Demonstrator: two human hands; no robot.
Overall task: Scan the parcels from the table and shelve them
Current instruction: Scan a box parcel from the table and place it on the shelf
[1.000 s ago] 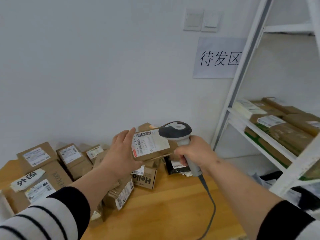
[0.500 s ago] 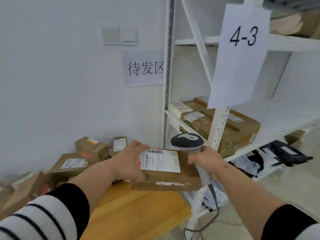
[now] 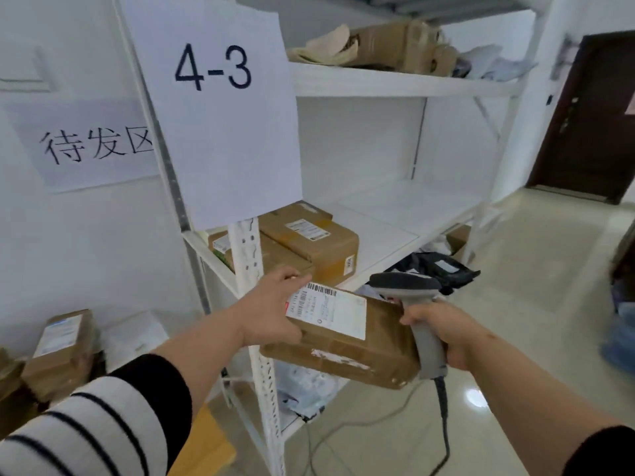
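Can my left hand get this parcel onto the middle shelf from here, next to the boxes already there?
Probably yes. The left hand holds the parcel just below the shelf, whose white surface right of the stacked boxes looks bare. Only the upright post stands close.

A parcel storeroom or small depot. White metal shelving point(image 3: 395, 84) carries a paper sign point(image 3: 220, 108) reading "4-3" and holds labelled cardboard boxes point(image 3: 309, 240). More boxes point(image 3: 62, 345) sit piled against the wall.

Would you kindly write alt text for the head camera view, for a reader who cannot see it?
A person's left hand holds a labelled cardboard parcel in front of a white shelf rack signed "4-3", while the right hand grips a corded barcode scanner. Two cardboard boxes sit on the middle shelf.
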